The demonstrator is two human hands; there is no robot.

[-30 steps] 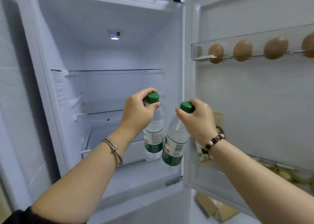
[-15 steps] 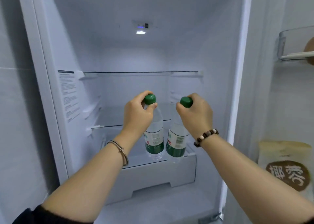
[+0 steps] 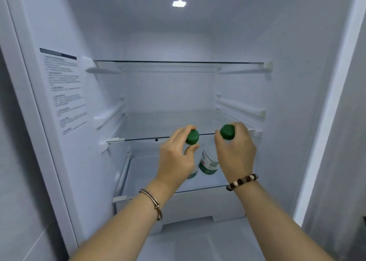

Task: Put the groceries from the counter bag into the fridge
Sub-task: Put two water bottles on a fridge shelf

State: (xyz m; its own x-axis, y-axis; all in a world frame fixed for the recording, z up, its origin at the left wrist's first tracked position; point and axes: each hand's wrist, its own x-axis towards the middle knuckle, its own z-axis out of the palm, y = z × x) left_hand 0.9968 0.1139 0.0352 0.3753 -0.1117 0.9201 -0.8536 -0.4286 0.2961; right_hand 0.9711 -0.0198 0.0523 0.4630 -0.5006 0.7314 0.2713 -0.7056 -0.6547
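Green-capped left bottle (image 3: 192,137), right bottle (image 3: 227,132) — labels illegible, fridge sticker (image 3: 63,90) text blurred

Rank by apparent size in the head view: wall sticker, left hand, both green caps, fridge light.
1. wall sticker
2. left hand, nearer the camera, so it looks bigger than it is
3. left cap and right cap: alike, unranked
4. fridge light, slightly smaller
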